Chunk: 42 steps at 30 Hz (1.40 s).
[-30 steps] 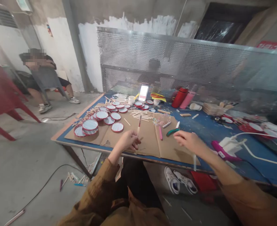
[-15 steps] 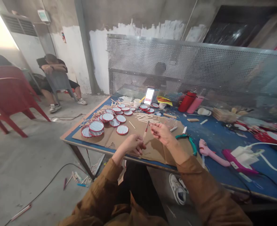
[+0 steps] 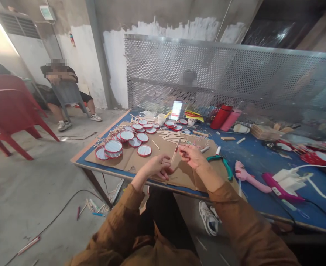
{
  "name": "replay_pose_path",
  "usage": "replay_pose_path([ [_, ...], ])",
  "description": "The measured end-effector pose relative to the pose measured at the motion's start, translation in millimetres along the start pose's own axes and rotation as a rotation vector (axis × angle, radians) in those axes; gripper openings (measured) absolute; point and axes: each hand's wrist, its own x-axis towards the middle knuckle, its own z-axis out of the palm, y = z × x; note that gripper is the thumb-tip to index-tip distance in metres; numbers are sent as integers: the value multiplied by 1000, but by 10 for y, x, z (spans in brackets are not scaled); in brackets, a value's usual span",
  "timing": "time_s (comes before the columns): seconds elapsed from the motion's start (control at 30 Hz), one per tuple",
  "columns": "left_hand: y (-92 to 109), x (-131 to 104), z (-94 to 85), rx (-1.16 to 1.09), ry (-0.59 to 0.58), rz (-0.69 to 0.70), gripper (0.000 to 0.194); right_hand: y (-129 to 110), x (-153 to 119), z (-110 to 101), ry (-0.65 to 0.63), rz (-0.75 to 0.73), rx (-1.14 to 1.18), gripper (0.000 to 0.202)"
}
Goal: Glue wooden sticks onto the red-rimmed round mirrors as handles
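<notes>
A thin wooden stick (image 3: 175,153) with a reddish band near its top slants between my two hands above the brown cardboard (image 3: 163,146). My right hand (image 3: 191,155) pinches it near the upper end. Around the lower end, my left hand (image 3: 160,167) has its fingers curled and slightly apart; whether they grip the stick is unclear. Several round white discs with red rims (image 3: 144,150) lie to the left on the cardboard, some stacked. Behind my hands is a pile of flat wooden sticks (image 3: 171,136).
Green-handled pliers (image 3: 226,166), a pink glue gun (image 3: 250,178) and a magenta power strip (image 3: 281,187) lie on the right. A red bottle (image 3: 220,116) leans near the perforated metal screen (image 3: 157,66). A seated person (image 3: 60,79) is at the far left.
My right hand and the stick have shifted slightly right. My left hand's fingers have loosened and spread a little. The camera view has tilted slightly.
</notes>
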Motion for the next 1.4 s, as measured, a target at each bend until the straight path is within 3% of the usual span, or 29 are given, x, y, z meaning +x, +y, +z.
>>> replay_pose_path([
  [0.1,-10,-49,-11,-76,34,61,52,-29,26,-77,85,58,-106,26],
  [0.3,-88,-160,-62,-270,151,251,55,117,87,-149,198,231,-288,24],
  [0.5,-150,-174,-63,-253,165,317,66,178,123,-138,252,291,-356,21],
  [0.8,-179,-174,-42,-233,219,358,66,18,30,-121,251,333,-522,31],
  [0.9,-204,-181,-37,-153,278,388,49,-105,-37,-158,244,323,-567,37],
  [0.97,-209,-199,-35,-13,273,417,40,-147,-82,-135,213,260,-611,37],
  [1.1,-194,-256,-52,274,117,460,50,-36,-151,90,100,-4,-718,29],
  [1.2,-199,-279,-92,289,-4,454,56,130,-178,374,9,-225,-929,21],
  [1.27,-208,-281,-122,264,-80,468,60,207,-172,584,14,-362,-1110,15],
  [1.4,-186,-292,-147,224,-150,514,65,240,-57,976,43,-481,-1410,42],
])
